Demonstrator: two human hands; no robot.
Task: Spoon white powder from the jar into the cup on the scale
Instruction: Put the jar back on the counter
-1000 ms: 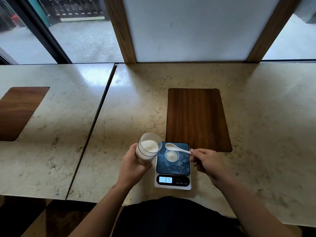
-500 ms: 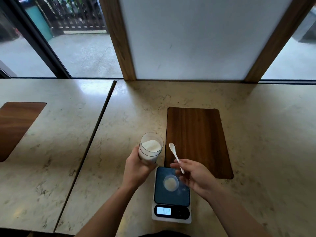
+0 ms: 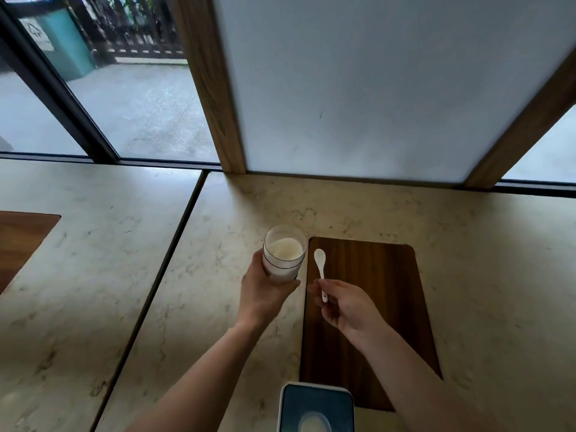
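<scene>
1. Left hand (image 3: 261,294) wraps its grip round the jar (image 3: 283,252), powder (image 3: 285,248) inside.
2. Right hand (image 3: 346,304) pinches the spoon (image 3: 320,266), bowl beside the jar.
3. Cup (image 3: 314,424) sits on the scale (image 3: 316,403), at the surface's (image 3: 467,244) near edge.

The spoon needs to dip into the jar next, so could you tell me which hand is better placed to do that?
The right hand. It already pinches the spoon by its handle, bowl empty and just beside the open jar. The left hand is occupied gripping the jar, so it should just steady it.
</scene>
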